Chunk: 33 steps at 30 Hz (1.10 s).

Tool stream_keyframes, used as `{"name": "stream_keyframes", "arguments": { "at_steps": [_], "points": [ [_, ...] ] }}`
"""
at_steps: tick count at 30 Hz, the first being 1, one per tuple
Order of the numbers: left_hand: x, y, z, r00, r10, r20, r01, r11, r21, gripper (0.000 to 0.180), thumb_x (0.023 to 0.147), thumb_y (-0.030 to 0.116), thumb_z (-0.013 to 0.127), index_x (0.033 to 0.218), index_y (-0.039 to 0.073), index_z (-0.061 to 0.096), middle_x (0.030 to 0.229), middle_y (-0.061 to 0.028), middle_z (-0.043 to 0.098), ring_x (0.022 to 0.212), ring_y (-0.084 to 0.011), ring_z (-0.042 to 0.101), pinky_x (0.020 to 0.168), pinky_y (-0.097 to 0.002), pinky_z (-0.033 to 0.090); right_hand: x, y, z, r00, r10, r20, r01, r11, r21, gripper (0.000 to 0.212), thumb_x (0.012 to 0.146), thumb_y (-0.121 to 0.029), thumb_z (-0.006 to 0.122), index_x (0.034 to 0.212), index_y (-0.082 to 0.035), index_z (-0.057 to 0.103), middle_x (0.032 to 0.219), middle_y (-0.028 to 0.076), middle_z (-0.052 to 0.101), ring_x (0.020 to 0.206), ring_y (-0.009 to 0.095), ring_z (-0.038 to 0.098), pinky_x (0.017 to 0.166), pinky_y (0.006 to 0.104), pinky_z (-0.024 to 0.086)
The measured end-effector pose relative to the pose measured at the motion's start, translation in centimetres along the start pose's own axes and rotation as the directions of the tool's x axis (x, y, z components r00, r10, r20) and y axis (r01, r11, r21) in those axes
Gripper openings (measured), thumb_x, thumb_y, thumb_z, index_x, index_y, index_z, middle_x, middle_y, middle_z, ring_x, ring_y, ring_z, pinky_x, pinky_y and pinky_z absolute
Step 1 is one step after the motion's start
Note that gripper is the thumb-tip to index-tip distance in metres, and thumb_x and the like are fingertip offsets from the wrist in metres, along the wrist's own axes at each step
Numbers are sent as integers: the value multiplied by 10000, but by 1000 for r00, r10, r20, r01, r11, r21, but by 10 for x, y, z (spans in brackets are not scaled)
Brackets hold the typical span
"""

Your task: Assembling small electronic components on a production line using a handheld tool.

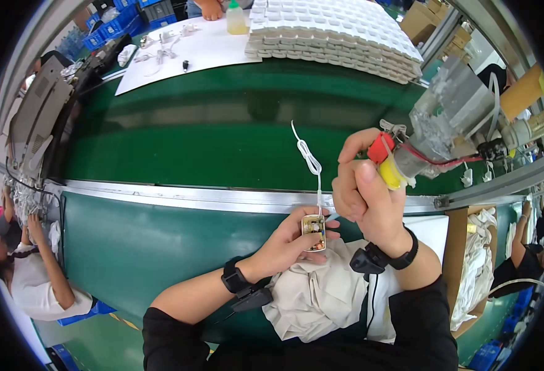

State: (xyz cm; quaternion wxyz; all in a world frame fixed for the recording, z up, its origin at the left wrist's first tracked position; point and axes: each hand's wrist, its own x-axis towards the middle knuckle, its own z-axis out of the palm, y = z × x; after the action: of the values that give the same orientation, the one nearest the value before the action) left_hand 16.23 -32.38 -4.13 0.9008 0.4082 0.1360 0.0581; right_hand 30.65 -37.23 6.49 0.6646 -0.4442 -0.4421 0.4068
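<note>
Left hand [286, 242] pinches an open-cased circuit board [314, 227], long axis forward, left of the curled right hand [371, 196], grip unclear.

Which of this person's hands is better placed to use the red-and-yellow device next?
Probably the right hand: it is raised at the red-and-yellow device, while the left hand, lower down, is holding the circuit board.

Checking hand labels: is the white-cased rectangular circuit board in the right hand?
No, the left hand holds the circuit board.
</note>
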Motion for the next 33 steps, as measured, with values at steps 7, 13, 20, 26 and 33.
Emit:
{"name": "stream_keyframes", "arguments": {
  "at_steps": [7,13,20,26,33],
  "points": [
    [-4,-4,0,995,56,81,-58,998,27,420,926,12,425,1319,78,293,1312,-119,433,1197,-212,477,857,-339,531,-1,8,3,999,-32,17,31,999,13,312,921,-324,520,978,-60,363,499,-22,342,384,40,276,369,214,222],
    [-4,-4,-2,997,40,72,-39,999,-9,420,926,3,428,1318,77,295,1314,-134,427,1195,-218,478,860,-341,535,-3,14,4,1000,-25,3,25,999,30,321,906,-324,544,943,-72,350,496,-22,349,383,40,282,367,214,223],
    [-5,-5,-3,991,76,106,-74,997,-24,403,927,10,440,1303,70,308,1312,-142,426,1195,-222,479,860,-343,536,-2,19,-1,997,-71,9,71,998,-3,315,903,-312,546,940,-71,347,492,-21,347,382,42,287,369,211,224],
    [-4,-4,-1,996,59,72,-57,998,-26,394,924,4,436,1296,64,320,1292,-131,439,1189,-217,483,854,-347,540,-1,12,3,998,-60,-8,60,998,-14,316,909,-308,535,959,-60,345,487,-18,343,382,45,284,368,215,223],
    [-2,-3,-7,996,50,-78,-60,990,-125,401,908,-24,399,1297,60,347,1261,-109,460,1160,-205,501,846,-369,549,-11,12,9,998,-48,39,48,999,12,329,912,-333,533,971,-70,344,485,-18,344,382,45,274,369,218,224]
  ]
}}
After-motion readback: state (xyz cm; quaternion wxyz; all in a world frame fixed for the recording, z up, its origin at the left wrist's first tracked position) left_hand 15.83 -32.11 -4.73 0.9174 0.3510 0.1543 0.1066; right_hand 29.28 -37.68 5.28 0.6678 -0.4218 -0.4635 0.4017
